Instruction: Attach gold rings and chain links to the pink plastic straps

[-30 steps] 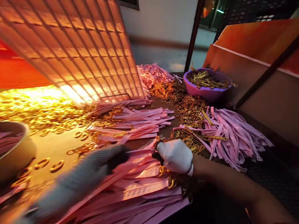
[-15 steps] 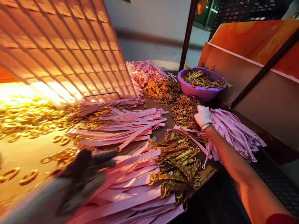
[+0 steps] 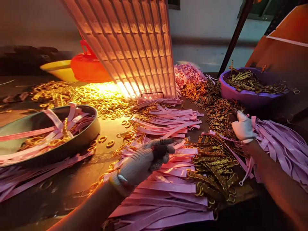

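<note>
My left hand (image 3: pixel 146 158), in a pale dotted glove with dark-stained fingers, hovers over a row of pink straps (image 3: pixel 168 186). Its index finger stretches to the right, the lower fingers bend, and I see nothing held. Gold chains (image 3: pixel 216 160) join the right ends of these straps. Further right, my right hand (image 3: pixel 243 126), also gloved, is at the edge of a heap of small gold chains (image 3: pixel 220 112). Its dark fingertips are bent together against the heap; whatever they grip is hidden. Beside that wrist lies a bundle of pink straps (image 3: pixel 284 141).
A purple basin (image 3: pixel 252 99) full of gold chains stands behind my right hand. At left is a dark round pan (image 3: pixel 93 128) with straps and rings. A ribbed translucent panel (image 3: pixel 144 48) stands before a bright light, near a red container (image 3: pixel 89 69) and a yellow basin (image 3: pixel 57 71).
The view has swung left, bringing the pan and red container into sight. My left hand has moved from the blurred near-left over the strap row. My right hand stays by the chain heap.
</note>
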`<state>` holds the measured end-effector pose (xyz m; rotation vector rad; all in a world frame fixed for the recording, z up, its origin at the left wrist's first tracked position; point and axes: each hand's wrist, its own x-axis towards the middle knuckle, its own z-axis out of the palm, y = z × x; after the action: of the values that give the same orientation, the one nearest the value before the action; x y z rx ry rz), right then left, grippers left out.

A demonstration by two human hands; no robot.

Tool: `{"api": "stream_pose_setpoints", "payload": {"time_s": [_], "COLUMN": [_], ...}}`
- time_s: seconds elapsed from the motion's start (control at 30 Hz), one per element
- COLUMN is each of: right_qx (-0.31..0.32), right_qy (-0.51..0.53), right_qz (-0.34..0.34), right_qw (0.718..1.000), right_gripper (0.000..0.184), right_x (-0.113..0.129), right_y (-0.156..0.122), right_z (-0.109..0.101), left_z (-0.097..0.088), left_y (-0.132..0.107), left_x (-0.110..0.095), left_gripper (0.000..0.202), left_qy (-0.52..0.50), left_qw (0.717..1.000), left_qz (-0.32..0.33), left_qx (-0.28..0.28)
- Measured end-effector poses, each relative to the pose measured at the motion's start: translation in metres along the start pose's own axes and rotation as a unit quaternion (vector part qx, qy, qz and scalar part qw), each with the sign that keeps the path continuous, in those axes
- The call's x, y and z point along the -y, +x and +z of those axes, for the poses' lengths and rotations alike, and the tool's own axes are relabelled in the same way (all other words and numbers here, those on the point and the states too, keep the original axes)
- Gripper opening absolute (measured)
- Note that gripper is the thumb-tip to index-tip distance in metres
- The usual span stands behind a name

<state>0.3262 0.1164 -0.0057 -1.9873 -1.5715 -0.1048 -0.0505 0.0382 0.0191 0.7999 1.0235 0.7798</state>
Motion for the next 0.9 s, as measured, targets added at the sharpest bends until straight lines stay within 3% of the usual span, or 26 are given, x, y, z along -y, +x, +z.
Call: {"api": "stream_pose_setpoints", "payload": {"time_s": [0.07,0.13,0.2,0.3,0.43,0.5,0.67,0.73,0.9], "right_qx": [0.079,0.176,0.234,0.232,0.212,0.202,0.181,0.174,0.115], "right_qy": [0.148,0.242,0.243,0.196,0.19,0.16,0.122,0.109,0.022], "right_qz": [-0.097,-0.186,-0.244,-0.286,-0.274,-0.284,-0.386,-0.398,-0.416], "right_qw": [0.981,0.936,0.909,0.909,0.919,0.924,0.896,0.894,0.902], "right_gripper": [0.025,0.023,0.021,0.022,0.024,0.024,0.032,0.028,0.022], "right_x": [0.04,0.083,0.12,0.15,0.154,0.151,0.154,0.157,0.159], "right_y": [-0.028,-0.059,-0.086,-0.112,-0.126,-0.128,-0.126,-0.126,-0.134], "right_z": [-0.003,-0.007,-0.012,-0.022,-0.026,-0.024,-0.02,-0.02,-0.018], "left_z": [0.005,0.013,0.018,0.022,0.026,0.03,0.037,0.036,0.03], "left_y": [-0.003,-0.005,-0.006,-0.007,-0.008,-0.01,-0.014,-0.012,-0.005], "left_x": [0.002,0.003,0.007,0.014,0.018,0.017,0.01,0.011,0.019], "left_gripper": [0.048,0.045,0.042,0.044,0.042,0.044,0.033,0.027,0.037], "left_qy": [0.048,0.077,0.082,0.062,0.076,0.08,0.061,0.039,0.006], "left_qw": [0.998,0.996,0.995,0.994,0.983,0.98,0.987,0.988,0.985], "left_qz": [0.028,0.045,0.057,0.081,0.166,0.179,0.117,0.079,0.001], "left_qx": [-0.004,0.005,0.022,0.038,0.017,0.024,0.094,0.127,0.175]}}
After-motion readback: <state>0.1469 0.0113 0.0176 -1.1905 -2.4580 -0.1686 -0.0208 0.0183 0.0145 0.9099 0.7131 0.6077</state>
